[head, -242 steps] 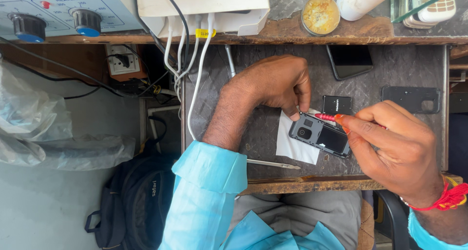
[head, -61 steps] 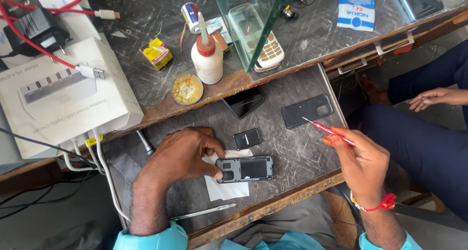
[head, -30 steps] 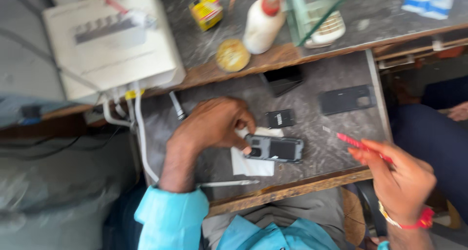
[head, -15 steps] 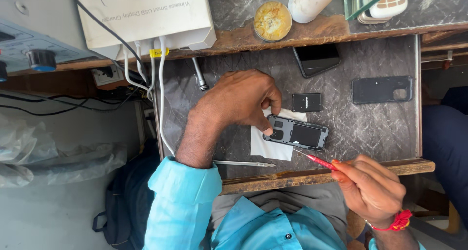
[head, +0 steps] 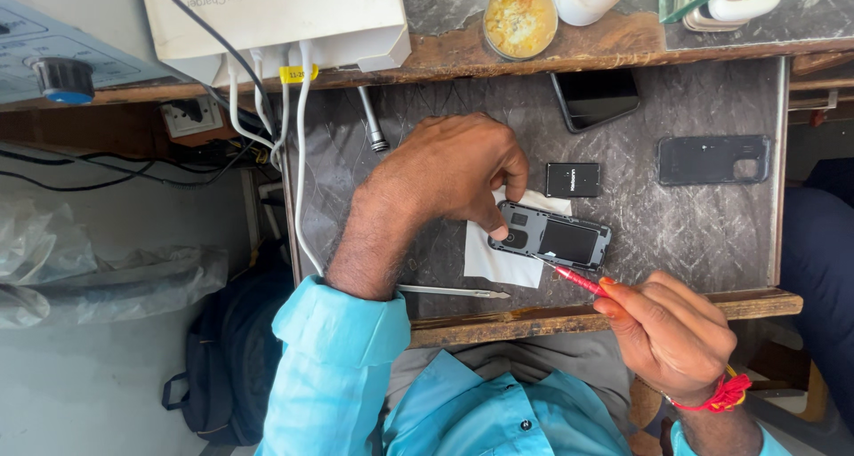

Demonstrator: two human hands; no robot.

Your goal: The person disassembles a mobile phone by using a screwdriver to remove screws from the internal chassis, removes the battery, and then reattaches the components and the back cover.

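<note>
Pinning the opened phone on white paper near the surface's front edge, the left hand presses down; the right hand grips a red screwdriver at its frame. Back cover and battery already lie apart; screws seemingly remain.

The bench carries one opened phone, one battery, one back cover, one dark phone, one screwdriver and one paper.

white printed box top left | dark phone screen top centre
</note>
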